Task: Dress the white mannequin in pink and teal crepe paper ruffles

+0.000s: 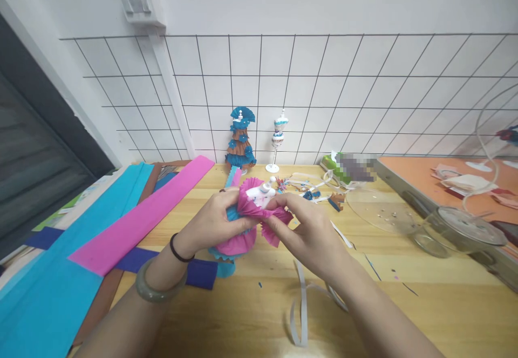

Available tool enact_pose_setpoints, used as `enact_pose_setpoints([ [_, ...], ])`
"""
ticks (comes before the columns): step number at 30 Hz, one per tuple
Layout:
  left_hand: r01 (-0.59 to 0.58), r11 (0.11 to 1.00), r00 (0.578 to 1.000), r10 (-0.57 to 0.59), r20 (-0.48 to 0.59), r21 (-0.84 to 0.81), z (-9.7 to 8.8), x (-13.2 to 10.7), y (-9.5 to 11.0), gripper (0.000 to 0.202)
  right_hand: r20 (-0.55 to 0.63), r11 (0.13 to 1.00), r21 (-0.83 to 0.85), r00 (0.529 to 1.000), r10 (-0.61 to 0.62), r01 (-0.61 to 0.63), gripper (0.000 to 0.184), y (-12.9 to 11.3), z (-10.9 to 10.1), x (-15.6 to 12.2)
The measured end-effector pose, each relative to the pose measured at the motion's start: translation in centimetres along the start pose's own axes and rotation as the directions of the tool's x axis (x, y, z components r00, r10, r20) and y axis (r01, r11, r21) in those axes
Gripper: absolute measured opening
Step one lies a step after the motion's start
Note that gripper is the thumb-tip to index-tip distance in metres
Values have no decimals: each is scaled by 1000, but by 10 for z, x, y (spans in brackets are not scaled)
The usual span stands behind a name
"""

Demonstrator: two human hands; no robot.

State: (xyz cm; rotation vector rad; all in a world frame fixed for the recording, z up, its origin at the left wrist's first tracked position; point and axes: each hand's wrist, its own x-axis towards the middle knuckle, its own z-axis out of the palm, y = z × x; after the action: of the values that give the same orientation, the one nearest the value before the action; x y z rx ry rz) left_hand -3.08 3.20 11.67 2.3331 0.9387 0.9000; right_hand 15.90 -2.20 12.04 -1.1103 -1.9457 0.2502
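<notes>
A small white dress form (256, 195) leans in front of me, dressed in a pink crepe paper skirt (238, 243) with blue layers. My left hand (218, 218) is wrapped round its side, fingers behind and thumb on the front. Around the upper body runs a pleated pink crepe paper ruffle (272, 235). My right hand (309, 227) pinches this ruffle at the chest between thumb and fingers, and its loose end hangs below. The fingers behind the form are hidden.
Against the white grid wall stand a blue-and-brown paper dress (241, 147) and a bare white dress form (277, 137). Pink (141, 215) and blue crepe paper sheets (60, 288) lie left. White tape (302, 304), paper scraps (335, 201), a clear container (433, 234) and an orange-topped surface (429, 171) are to the right.
</notes>
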Motion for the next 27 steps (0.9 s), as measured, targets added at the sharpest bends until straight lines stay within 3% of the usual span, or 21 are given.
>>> enact_pose_setpoints([
  [8,35,994,999,-36,-6,-106,-2,0,-11,34,16,996,69,999,49,-50,19,-2,-3,0],
  [12,115,968,993,-119,-6,-223,-4,0,-17,41,68,981,108,986,152,-159,35,3,-2,2],
  [15,156,948,987,-163,-3,-276,-6,0,-19,41,119,938,228,963,241,-262,42,9,3,4],
  [19,177,928,983,-186,3,-327,-6,0,-20,41,251,802,449,917,311,-395,34,15,10,7],
  [22,174,924,983,-182,7,-340,-6,1,-19,41,306,725,560,913,269,-402,27,15,13,8],
  [27,145,920,988,-156,0,-363,-7,1,-22,45,256,720,599,936,241,-349,22,14,14,7],
])
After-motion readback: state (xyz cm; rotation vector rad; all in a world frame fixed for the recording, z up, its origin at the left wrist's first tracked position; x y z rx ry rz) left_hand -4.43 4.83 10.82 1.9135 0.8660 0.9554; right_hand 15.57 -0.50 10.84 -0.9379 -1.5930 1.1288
